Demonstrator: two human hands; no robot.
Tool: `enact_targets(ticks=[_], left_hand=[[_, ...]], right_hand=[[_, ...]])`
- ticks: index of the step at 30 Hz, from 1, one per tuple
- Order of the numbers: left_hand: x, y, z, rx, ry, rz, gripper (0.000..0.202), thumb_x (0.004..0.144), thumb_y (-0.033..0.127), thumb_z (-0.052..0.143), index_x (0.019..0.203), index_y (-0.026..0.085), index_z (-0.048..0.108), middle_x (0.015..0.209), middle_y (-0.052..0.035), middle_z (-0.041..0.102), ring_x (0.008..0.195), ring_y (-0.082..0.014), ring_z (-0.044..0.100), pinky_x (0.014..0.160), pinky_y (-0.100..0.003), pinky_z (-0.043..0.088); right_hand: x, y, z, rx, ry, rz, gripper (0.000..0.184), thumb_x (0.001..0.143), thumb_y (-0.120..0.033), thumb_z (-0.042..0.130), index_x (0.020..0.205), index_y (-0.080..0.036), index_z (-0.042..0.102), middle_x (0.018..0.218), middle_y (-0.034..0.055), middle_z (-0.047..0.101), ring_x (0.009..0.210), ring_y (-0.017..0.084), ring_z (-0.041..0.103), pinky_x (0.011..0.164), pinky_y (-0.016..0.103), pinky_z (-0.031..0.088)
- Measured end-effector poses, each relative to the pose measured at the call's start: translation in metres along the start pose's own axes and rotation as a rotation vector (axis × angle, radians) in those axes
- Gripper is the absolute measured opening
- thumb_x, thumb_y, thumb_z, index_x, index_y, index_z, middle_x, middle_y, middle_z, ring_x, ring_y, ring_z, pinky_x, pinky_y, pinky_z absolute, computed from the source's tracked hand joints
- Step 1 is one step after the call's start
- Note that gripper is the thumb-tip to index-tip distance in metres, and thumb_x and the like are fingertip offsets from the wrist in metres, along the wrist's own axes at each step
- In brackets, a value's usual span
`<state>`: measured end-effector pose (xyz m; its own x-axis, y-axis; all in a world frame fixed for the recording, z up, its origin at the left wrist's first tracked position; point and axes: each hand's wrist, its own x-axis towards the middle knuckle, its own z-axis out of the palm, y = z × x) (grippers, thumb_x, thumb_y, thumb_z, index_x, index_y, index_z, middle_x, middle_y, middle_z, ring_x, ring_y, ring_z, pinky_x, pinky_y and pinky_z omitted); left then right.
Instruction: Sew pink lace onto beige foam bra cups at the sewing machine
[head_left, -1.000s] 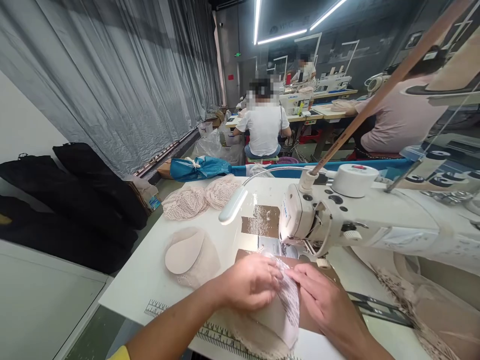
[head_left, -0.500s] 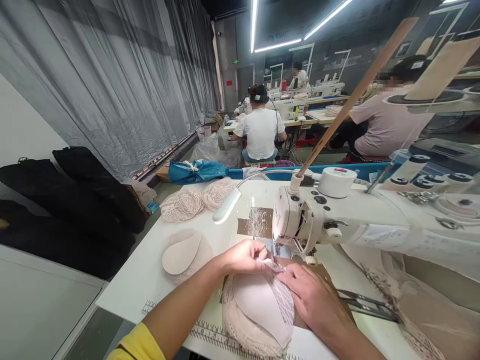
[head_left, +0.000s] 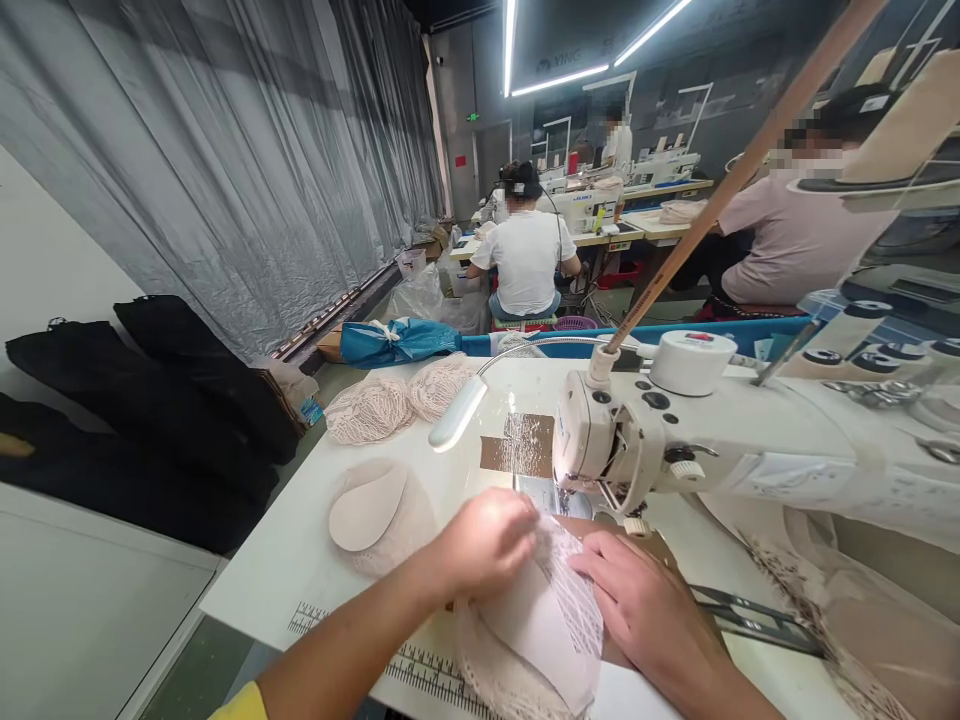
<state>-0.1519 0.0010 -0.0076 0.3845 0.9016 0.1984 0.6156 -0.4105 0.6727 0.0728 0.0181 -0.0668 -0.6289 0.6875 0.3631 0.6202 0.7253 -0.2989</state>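
Note:
A pale bra cup (head_left: 525, 625) with white lace along its right side lies on the table in front of the sewing machine (head_left: 600, 430). My left hand (head_left: 491, 545) is curled closed at the cup's upper edge, slightly blurred, and its fingertips are hidden. On the right, my right hand (head_left: 641, 595) pinches the lace edge between thumb and fingers. The machine's needle area is just beyond both hands. Dark scissors (head_left: 757, 615) lie to the right of my right hand.
Another cup (head_left: 367, 505) rests on the table at left, with lace cups (head_left: 371, 408) behind it. A lamp (head_left: 457, 412) reaches over the table. Printed ruler marks (head_left: 435, 680) run along the front edge. Beige lace fabric (head_left: 862, 610) lies at right. Co-workers sit beyond.
My left hand has turned over and curled more tightly at the cup's top, covering the edge that was pinched there. My right hand stays at the lace. The view has shifted slightly.

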Motion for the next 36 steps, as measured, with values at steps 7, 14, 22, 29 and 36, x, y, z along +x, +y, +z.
enact_targets(ticks=[7, 14, 22, 29, 36], left_hand=[[0.001, 0.005, 0.028, 0.305, -0.198, 0.144, 0.029, 0.081, 0.015, 0.053, 0.108, 0.012, 0.063, 0.124, -0.0130, 0.059, 0.111, -0.0267, 0.055, 0.099, -0.038, 0.045], [0.012, -0.001, 0.021, 0.417, -0.216, 0.087, 0.045, 0.084, 0.023, 0.049, 0.128, 0.011, 0.054, 0.133, -0.0126, 0.054, 0.112, -0.0282, 0.053, 0.097, -0.042, 0.046], [0.031, -0.026, 0.015, 0.423, -0.306, 0.245, 0.049, 0.084, 0.021, 0.048, 0.131, 0.006, 0.052, 0.138, -0.0154, 0.050, 0.126, -0.0274, 0.047, 0.109, -0.038, 0.037], [0.039, -0.031, 0.003, 0.447, -0.392, 0.265, 0.042, 0.088, 0.017, 0.045, 0.129, 0.012, 0.054, 0.142, -0.0126, 0.047, 0.129, -0.0269, 0.044, 0.106, -0.038, 0.039], [0.009, 0.004, 0.024, 0.443, -0.119, 0.149, 0.013, 0.083, 0.025, 0.054, 0.087, 0.015, 0.062, 0.088, -0.0091, 0.064, 0.081, -0.0216, 0.058, 0.070, -0.032, 0.048]], right_hand=[[-0.001, 0.006, 0.000, -0.137, 0.065, -0.036, 0.044, 0.080, -0.003, 0.036, 0.107, -0.019, 0.067, 0.086, 0.0052, 0.066, 0.071, 0.018, 0.058, 0.063, 0.029, 0.044], [0.004, 0.001, 0.004, -0.242, 0.102, 0.029, 0.046, 0.077, -0.001, 0.039, 0.099, -0.021, 0.073, 0.077, 0.0047, 0.066, 0.060, 0.017, 0.054, 0.059, 0.030, 0.037], [0.009, -0.004, 0.004, -0.260, 0.112, 0.071, 0.043, 0.081, -0.004, 0.038, 0.101, -0.020, 0.073, 0.074, 0.0037, 0.065, 0.056, 0.016, 0.054, 0.055, 0.031, 0.033], [0.007, 0.003, 0.002, -0.131, 0.075, 0.053, 0.040, 0.085, -0.010, 0.035, 0.097, -0.022, 0.071, 0.075, 0.0032, 0.068, 0.060, 0.016, 0.062, 0.055, 0.029, 0.044], [-0.004, 0.011, 0.002, -0.034, 0.100, 0.081, 0.034, 0.088, -0.014, 0.038, 0.100, -0.021, 0.069, 0.091, 0.0062, 0.073, 0.078, 0.018, 0.068, 0.066, 0.029, 0.054]])
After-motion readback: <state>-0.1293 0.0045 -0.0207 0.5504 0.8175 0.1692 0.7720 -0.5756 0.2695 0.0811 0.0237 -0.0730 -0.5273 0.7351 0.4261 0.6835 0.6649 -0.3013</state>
